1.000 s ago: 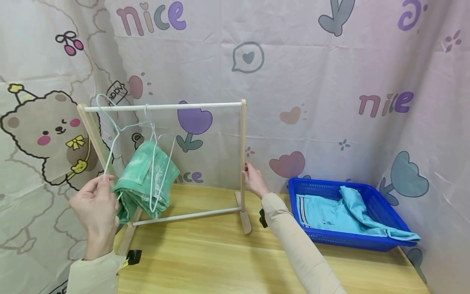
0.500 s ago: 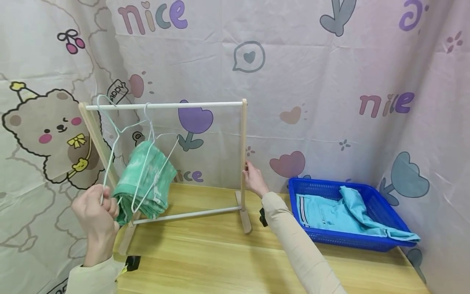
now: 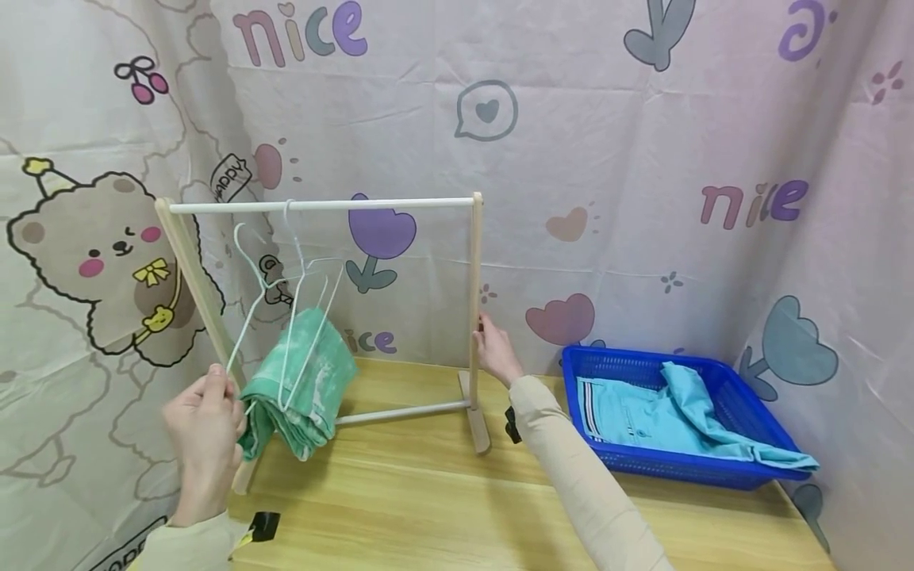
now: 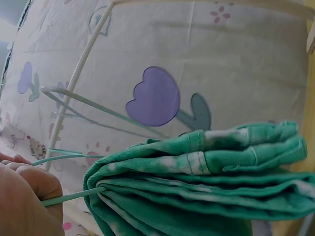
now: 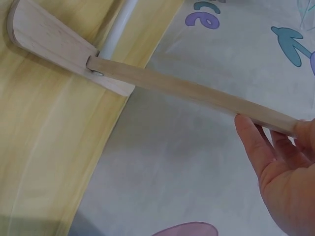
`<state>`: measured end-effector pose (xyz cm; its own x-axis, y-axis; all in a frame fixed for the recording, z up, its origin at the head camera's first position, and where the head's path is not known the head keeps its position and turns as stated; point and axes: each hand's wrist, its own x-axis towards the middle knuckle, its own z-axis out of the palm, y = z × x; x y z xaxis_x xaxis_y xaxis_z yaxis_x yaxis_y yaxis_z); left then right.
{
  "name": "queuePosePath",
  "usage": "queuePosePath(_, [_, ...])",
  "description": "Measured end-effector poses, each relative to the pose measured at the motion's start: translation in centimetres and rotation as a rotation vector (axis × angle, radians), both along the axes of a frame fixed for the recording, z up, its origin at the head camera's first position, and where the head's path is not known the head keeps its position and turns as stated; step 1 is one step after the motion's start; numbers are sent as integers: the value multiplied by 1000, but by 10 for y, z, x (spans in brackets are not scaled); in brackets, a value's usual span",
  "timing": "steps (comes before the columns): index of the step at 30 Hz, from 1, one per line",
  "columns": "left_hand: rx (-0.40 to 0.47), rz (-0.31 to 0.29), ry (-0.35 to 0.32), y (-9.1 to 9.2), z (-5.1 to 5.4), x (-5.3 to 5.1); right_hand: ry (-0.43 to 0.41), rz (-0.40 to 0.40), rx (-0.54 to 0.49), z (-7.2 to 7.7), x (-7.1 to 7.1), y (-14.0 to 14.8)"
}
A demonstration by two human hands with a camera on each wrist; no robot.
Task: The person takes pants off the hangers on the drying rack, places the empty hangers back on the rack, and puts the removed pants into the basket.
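Observation:
My left hand [image 3: 207,432] grips a pale green wire hanger [image 3: 246,329] by one end. Folded green tie-dyed trousers [image 3: 307,381] drape over that hanger's lower bar, and the left wrist view shows their layers [image 4: 197,196] close up. The held hanger's hook stands free, lower than the rail. On the top rail of a wooden clothes rack [image 3: 393,204] hangs another wire hanger [image 3: 296,242], in front of or beside the trousers; I cannot tell if they touch. My right hand [image 3: 496,349] holds the rack's right post [image 5: 192,93] between thumb and fingers.
At the right, a blue plastic basket [image 3: 685,474] holds light-blue trousers [image 3: 643,420], one leg lying over its rim. The rack stands on a wood-grain table [image 3: 400,500]. A printed curtain [image 3: 607,119] closes off the back and sides.
The held hanger's hook has gone from above the rail to below it. My left hand, hanger and trousers have shifted right and down. The right hand stays on the post.

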<state>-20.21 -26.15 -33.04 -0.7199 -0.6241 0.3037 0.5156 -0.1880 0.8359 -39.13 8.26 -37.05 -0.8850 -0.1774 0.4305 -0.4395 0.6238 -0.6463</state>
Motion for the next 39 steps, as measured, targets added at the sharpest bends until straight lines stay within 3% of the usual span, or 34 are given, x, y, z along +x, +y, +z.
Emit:
queuePosePath(8, [1, -48, -13, 16, -16, -3, 21, -37, -16, -5, 4, -6])
queuePosePath(14, [-32, -25, -51, 22, -21, -6, 15, -78, -13, -12, 5, -8])
queuePosePath(23, [-42, 43, -65, 29, -28, -17, -4, -184, -184, -20, 8, -7])
queuePosePath(30, [-20, 24, -69, 36, -30, -21, 40, -221, -248, -28, 10, -15])
queuePosePath(35, [6, 13, -46, 42, -31, -20, 35, -156, -188, -43, 16, -30])
queuePosePath(39, [47, -20, 3, 49, -30, -20, -88, -14, -149, -56, 27, -49])
